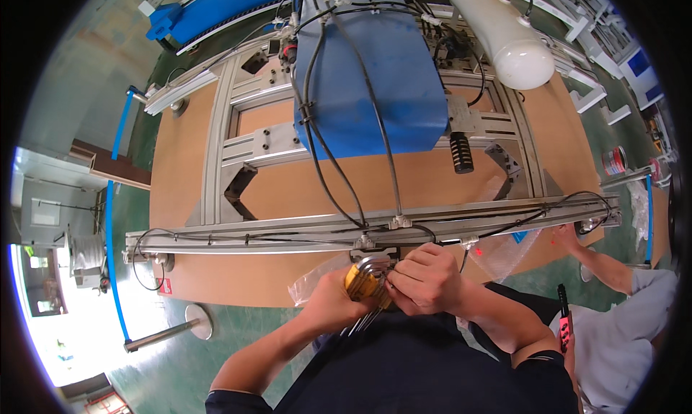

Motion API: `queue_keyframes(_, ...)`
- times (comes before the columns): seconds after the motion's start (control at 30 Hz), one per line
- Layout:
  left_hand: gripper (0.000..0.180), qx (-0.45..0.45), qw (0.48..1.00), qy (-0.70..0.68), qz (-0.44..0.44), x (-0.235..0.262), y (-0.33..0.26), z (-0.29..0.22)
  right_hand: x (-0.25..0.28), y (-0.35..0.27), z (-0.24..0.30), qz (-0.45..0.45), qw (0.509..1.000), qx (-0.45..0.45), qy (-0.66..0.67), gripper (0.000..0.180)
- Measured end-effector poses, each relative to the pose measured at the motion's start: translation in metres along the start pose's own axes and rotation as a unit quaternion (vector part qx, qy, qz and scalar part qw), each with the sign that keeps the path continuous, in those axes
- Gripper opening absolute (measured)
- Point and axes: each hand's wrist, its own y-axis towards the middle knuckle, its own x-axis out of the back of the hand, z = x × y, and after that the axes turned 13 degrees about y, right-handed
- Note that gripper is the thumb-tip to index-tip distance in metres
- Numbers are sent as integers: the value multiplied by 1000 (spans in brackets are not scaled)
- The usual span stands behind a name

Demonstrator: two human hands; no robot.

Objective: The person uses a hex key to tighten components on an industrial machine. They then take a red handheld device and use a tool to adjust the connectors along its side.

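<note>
The only view looks from the wearer's head, above and a little behind the hands, facing down and forward. It is close enough to show the left hand (335, 299) and right hand (429, 278) clearly, just below its middle, with the dark shirt (404, 363) nearer than both. Beyond the hands it reaches across the metal frame (288, 236) to the blue cover (407, 104). Its fisheye lens bows the blue pole (110, 255) far left of the left hand.

A blue strap (109, 234) runs far left of a can (615, 161).
</note>
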Motion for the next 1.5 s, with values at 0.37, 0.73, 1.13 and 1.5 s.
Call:
queue_keyframes(0.37, 26, 47, 998, 12, 48, 8, 10, -4, 44, 19, -37, -134, 986, -18, -98, 9)
queue_keyframes(0.73, 27, 119, 990, -14, -70, 11, -22, 135, 111, -21, -97, -338, 807, -418, 243, 8)
queue_keyframes(1.13, 37, 197, 977, -42, -73, -38, 11, 323, 128, 15, -187, -81, 892, -437, -79, 19)
queue_keyframes(1.5, 39, 198, 961, 186, -47, -54, 68, 385, 103, 45, -225, -44, 870, -443, -210, 15)
